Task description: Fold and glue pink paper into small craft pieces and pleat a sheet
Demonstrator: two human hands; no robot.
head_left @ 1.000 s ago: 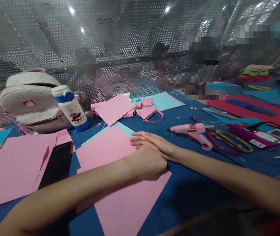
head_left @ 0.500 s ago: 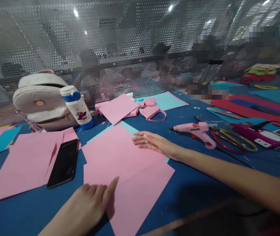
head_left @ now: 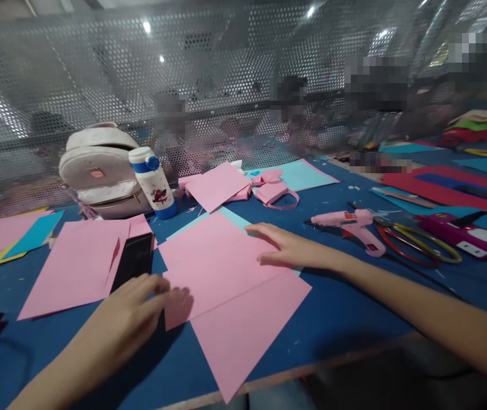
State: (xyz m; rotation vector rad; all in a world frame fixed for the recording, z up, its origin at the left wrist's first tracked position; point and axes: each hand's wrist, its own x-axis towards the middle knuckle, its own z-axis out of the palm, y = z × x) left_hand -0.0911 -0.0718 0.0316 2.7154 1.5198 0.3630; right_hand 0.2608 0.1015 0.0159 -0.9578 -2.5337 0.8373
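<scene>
A large pink paper sheet with a crease across it lies on the blue table in front of me. My right hand rests flat on its far right part, fingers stretched out. My left hand is at the sheet's near left corner, its fingers bent and blurred, touching the paper's edge beside a black phone. Neither hand clearly holds anything.
More pink sheets lie to the left under the phone. A white bag and a bottle stand at the back. A pink glue gun, scissors and a pink bow lie to the right. The table edge is near.
My left hand has slid left along the crease, from beside my right hand to the sheet's left corner. The view has shifted left. My right hand has stayed on the paper.
</scene>
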